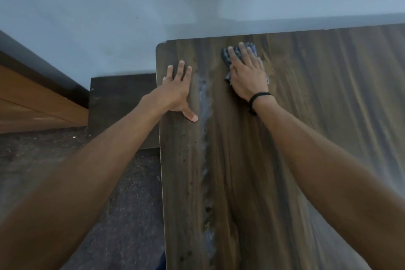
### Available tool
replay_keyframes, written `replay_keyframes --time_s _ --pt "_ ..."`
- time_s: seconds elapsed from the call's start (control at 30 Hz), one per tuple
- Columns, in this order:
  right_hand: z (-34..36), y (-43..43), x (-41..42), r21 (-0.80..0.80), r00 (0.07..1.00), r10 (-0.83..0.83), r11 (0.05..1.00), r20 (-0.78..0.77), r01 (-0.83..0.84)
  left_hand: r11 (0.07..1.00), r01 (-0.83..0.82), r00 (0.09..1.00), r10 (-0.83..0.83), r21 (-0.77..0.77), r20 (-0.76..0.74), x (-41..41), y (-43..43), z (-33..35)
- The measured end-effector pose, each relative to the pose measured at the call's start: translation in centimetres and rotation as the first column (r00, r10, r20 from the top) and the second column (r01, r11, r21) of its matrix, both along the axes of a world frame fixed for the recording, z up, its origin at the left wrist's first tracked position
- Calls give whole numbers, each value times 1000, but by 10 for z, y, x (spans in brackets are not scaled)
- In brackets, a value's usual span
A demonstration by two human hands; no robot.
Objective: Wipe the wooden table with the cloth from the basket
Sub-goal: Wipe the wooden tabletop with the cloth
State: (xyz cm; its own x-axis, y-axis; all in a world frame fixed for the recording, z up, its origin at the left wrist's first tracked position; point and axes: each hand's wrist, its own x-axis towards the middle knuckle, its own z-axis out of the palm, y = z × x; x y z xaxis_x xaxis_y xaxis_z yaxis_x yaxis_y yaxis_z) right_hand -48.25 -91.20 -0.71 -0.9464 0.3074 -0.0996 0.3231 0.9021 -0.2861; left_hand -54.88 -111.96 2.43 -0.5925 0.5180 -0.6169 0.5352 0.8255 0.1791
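Head view, looking down along both bare forearms: a person is reaching across the wooden table (317, 138), whose dark-grained top is filling the right half of the scene. The right hand (247, 72) is pressing flat on the cloth (225, 57), a dark blue rag that is lying bunched on the tabletop close to the far edge, not far from the far left corner. Its fingers are lying straight and slightly spread across the fabric, and bits of the cloth are showing beyond the fingertips and beside the heel of the palm. A black wristband (260, 95) is circling the right wrist. The left hand (176, 90) is resting palm-down on the bare wood just inside the table's left edge, fingers stretched forward and apart, thumb pointing out toward the right; it is holding nothing. A pale, whitish streak (206, 116) is running lengthwise down the tabletop between the two hands and on toward the near edge. Beyond the table a pale blue-grey wall (109, 17) is rising. A dark speckled floor (120, 204) is showing at the left, with a dark panel (120, 105) just beside the table's left edge and orange-brown wooden furniture (32, 103) farther left.
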Motion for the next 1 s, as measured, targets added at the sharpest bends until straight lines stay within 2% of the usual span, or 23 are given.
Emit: replay_keyframes --time_s 0.1,0.13,0.17,0.23,0.27,0.37,0.4,0.5,0.53,0.63,0.67,0.77,0.8,0.87,0.9,0.93,1.0 --pt "-6 -7 11 41 942 334 942 -21 -333 1000 2 1000 -2 9 -16 3 -2 1" --pt "-6 1 6 59 936 352 935 -27 -350 1000 4 1000 -4 12 -17 3 -3 1" --pt "-5 8 -4 58 955 294 955 -29 -292 1000 5 1000 -5 9 -15 2 -3 2" --pt "0 10 -27 -1 997 76 997 -11 -76 1000 -1 1000 1 -2 -7 2 0 4" --pt "1 4 -34 -16 999 37 999 -1 -37 1000 -4 1000 4 -6 -4 3 1 4" --pt "-1 -1 -30 9 964 265 964 -7 -265 1000 2 1000 -2 1 -7 7 0 4" --pt "-1 4 -33 19 958 285 958 -10 -285 1000 -1 1000 1 7 -12 7 -1 4" --pt "2 8 -53 -16 999 29 999 -16 -29 1000 -3 1000 3 -1 -4 2 -1 4" --pt "4 3 -58 -18 1000 31 999 -6 -31 1000 -4 1000 4 -6 -3 3 0 4" --pt "3 6 -56 -5 947 321 947 13 -321 1000 -1 1000 1 3 -9 6 -1 5" --pt "3 9 -58 5 950 312 950 10 -312 1000 -4 1000 4 12 -15 5 -2 5" --pt "2 2 -59 -6 997 74 997 -12 -74 1000 -11 1000 11 15 -2 2 -1 4" --pt "1 -8 -54 4 993 119 993 -6 -119 1000 -11 1000 11 14 1 2 0 3" --pt "-4 -8 -41 15 947 319 947 21 -319 1000 -10 1000 10 22 -8 5 -1 1" --pt "-3 -1 -42 18 936 351 936 19 -352 1000 -11 1000 12 27 -18 6 -2 1" --pt "-1 5 -46 33 954 300 953 5 -300 999 -12 1000 12 31 -19 5 -2 2" --pt "2 7 -56 -4 999 54 999 -2 -54 999 -13 1000 13 40 -4 4 -2 4"
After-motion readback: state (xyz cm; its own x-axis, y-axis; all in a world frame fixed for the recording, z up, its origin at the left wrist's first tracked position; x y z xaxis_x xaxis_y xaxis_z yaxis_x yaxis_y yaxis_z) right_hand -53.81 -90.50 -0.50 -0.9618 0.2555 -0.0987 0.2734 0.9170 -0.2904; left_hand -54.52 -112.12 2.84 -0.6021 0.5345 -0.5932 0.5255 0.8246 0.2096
